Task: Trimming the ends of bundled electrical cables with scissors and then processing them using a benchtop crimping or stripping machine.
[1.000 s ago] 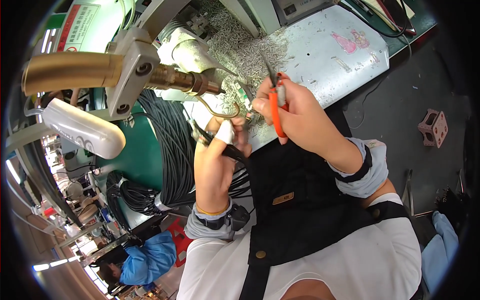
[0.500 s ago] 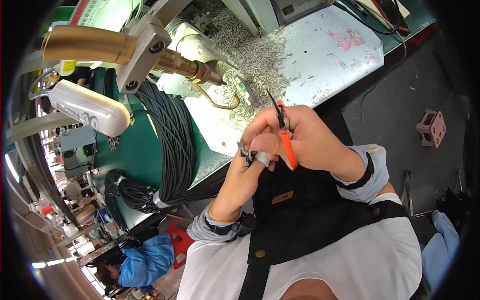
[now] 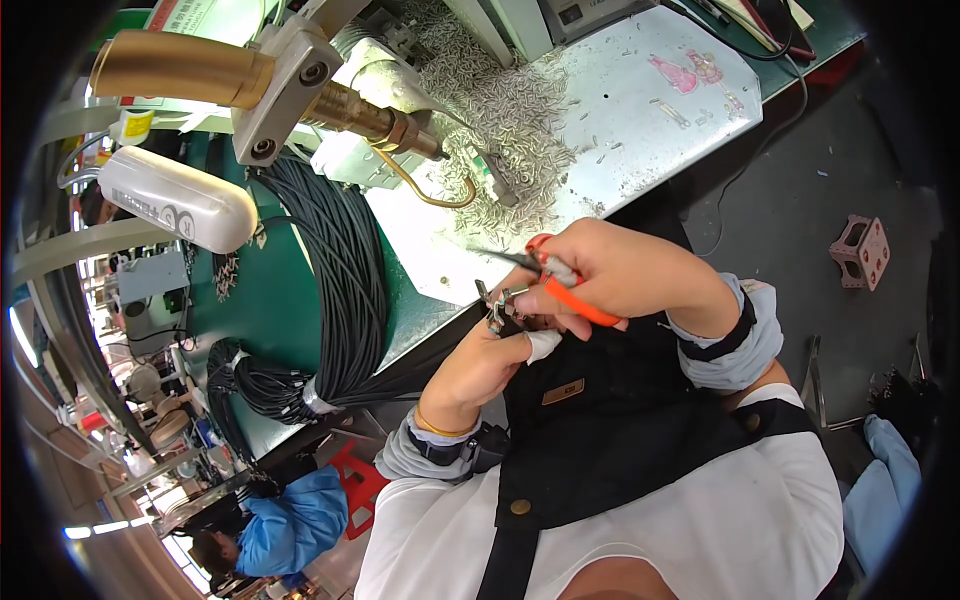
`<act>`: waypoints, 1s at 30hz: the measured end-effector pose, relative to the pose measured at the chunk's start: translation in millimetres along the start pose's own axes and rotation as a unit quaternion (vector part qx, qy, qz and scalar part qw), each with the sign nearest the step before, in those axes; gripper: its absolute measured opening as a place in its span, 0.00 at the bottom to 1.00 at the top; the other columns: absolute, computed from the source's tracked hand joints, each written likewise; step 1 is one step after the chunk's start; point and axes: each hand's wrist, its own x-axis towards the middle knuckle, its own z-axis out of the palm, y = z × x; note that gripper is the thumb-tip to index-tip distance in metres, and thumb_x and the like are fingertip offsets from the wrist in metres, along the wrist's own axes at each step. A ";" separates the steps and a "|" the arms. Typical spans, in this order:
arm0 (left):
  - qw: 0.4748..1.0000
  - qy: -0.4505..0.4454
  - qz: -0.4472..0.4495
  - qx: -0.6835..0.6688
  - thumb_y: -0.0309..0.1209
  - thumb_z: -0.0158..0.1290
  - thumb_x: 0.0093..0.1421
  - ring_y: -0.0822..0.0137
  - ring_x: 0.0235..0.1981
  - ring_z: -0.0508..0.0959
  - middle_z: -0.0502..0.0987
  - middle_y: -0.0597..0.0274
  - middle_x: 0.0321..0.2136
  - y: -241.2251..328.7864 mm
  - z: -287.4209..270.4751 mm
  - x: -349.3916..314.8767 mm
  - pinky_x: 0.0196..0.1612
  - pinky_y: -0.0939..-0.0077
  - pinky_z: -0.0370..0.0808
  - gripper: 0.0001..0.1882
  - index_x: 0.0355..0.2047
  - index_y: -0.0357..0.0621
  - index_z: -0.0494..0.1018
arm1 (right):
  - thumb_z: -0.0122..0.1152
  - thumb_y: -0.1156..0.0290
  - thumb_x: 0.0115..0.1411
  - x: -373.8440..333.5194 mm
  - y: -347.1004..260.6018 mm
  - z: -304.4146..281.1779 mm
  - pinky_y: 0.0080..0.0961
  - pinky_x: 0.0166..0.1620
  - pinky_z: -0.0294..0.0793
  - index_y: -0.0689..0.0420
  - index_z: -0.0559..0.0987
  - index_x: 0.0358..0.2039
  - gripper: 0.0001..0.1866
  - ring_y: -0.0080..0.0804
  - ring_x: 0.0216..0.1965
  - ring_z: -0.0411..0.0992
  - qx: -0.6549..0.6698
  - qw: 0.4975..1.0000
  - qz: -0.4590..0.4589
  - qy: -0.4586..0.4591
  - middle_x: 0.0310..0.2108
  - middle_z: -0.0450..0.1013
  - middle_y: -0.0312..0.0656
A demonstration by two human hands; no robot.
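Observation:
In front of the black apron, my two hands are close together. My right hand point(image 3: 610, 280) is closed round a hand tool with orange handles point(image 3: 582, 303) and narrow dark jaws, which point left above my left hand. I cannot tell whether they are pliers or scissors. My left hand point(image 3: 475, 365), a white wrap on one digit, is closed on several small metal-tipped cable ends point(image 3: 495, 307). My right fingers are at these ends, and partly hide them.
Loose metal pins point(image 3: 515, 120) are heaped on the metal plate point(image 3: 640, 130), beneath a brass-coloured nozzle point(image 3: 400, 135). A black cable coil point(image 3: 340, 290) lies left on the green bench. A pink stool point(image 3: 860, 253) stands right; a person in blue point(image 3: 290, 525) sits lower left.
My right hand has turned the tool from upright to pointing left, and its fingers have come down to the cable ends. My left hand has shifted slightly left and down.

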 end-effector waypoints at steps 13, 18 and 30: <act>0.990 0.075 0.084 -0.085 0.23 0.41 0.56 0.68 0.24 0.72 0.71 0.54 0.26 17.1 1.1 -10.2 0.28 0.81 0.68 0.12 0.41 0.35 0.63 | 0.57 0.72 0.48 14.4 44.3 37.5 0.16 0.18 0.62 0.57 0.76 0.33 0.10 0.24 0.23 0.72 -0.412 0.668 -0.390 0.482 0.32 0.74 0.42; 0.991 0.081 0.089 -0.064 0.21 0.44 0.54 0.73 0.20 0.70 0.71 0.58 0.24 14.4 -7.7 -14.1 0.24 0.85 0.66 0.09 0.36 0.35 0.66 | 0.57 0.71 0.47 11.2 44.8 38.2 0.15 0.18 0.62 0.56 0.76 0.35 0.12 0.24 0.22 0.72 -0.486 0.637 -0.411 0.436 0.35 0.74 0.41; 0.965 0.222 0.141 -0.013 0.16 0.50 0.48 0.81 0.20 0.66 0.70 0.68 0.23 12.4 1.1 -12.6 0.20 0.91 0.59 0.08 0.31 0.35 0.69 | 0.61 0.79 0.40 16.5 52.2 36.1 0.18 0.17 0.63 0.57 0.74 0.29 0.12 0.28 0.17 0.70 -0.240 0.810 -0.381 0.375 0.22 0.72 0.38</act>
